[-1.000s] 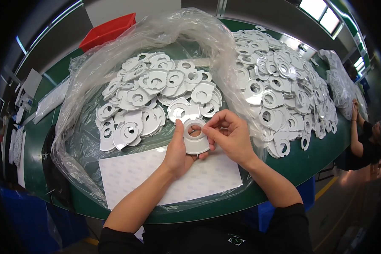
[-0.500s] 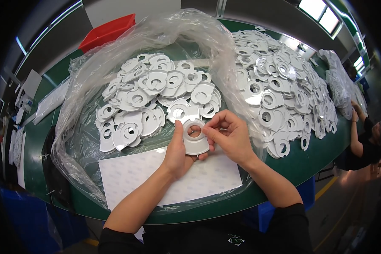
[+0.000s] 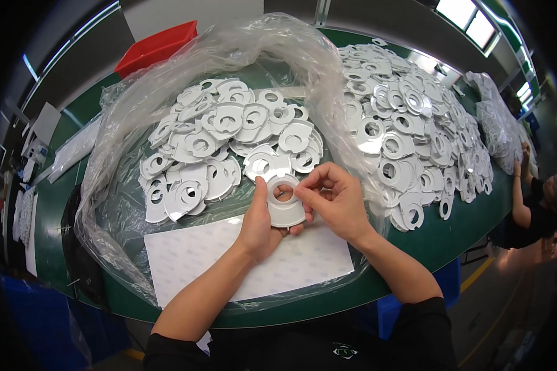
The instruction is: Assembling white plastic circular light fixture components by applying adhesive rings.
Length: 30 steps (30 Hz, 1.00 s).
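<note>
A white plastic ring-shaped plate (image 3: 286, 216) with a large round hole and a flared lower edge is held over the table's front part. My left hand (image 3: 255, 230) grips it from the left, thumb along its side and fingers beneath. At the ring's upper right edge, the thumb and forefinger of my right hand (image 3: 340, 201) are pinched together; whatever lies between them is too small to make out. Below my hands is a white sheet with faint print (image 3: 195, 263). Just beyond them lies a heap of similar white plates (image 3: 199, 143), on clear plastic.
A crumpled clear plastic bag (image 3: 120, 139) rings the near heap. To its right spreads a larger pile of white plates (image 3: 408, 123). A red bin (image 3: 156, 48) stands at the far left of the green table (image 3: 328, 307). Another person (image 3: 523, 207) works at the right edge.
My hands and the held plate have hardly moved. At the right edge, the other person's hands have shifted slightly.
</note>
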Each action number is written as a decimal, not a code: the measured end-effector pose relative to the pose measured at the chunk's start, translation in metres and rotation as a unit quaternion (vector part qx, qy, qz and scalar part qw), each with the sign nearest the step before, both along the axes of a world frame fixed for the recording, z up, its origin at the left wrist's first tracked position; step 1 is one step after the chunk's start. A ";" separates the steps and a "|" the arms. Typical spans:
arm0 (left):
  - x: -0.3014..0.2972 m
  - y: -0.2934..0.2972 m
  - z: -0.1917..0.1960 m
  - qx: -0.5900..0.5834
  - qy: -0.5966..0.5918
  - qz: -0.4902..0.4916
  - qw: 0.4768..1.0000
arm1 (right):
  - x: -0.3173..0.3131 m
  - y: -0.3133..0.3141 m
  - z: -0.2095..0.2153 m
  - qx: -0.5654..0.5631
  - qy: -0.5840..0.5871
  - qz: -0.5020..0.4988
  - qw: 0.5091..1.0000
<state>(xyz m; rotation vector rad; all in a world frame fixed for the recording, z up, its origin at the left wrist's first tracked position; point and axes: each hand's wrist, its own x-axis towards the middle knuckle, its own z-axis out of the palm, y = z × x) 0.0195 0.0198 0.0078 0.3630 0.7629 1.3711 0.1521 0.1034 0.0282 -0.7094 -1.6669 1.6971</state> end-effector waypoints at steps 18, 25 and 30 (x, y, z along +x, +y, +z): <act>-0.001 -0.001 -0.003 0.023 0.008 0.007 1.000 | 0.001 -0.007 0.003 0.149 -0.051 -0.037 0.987; 0.000 -0.001 -0.005 0.027 0.016 0.017 0.999 | 0.003 0.000 -0.001 0.475 -0.072 -0.065 0.874; 0.004 -0.002 0.000 0.006 0.021 0.050 0.998 | 0.001 -0.005 0.005 0.628 -0.096 -0.127 0.762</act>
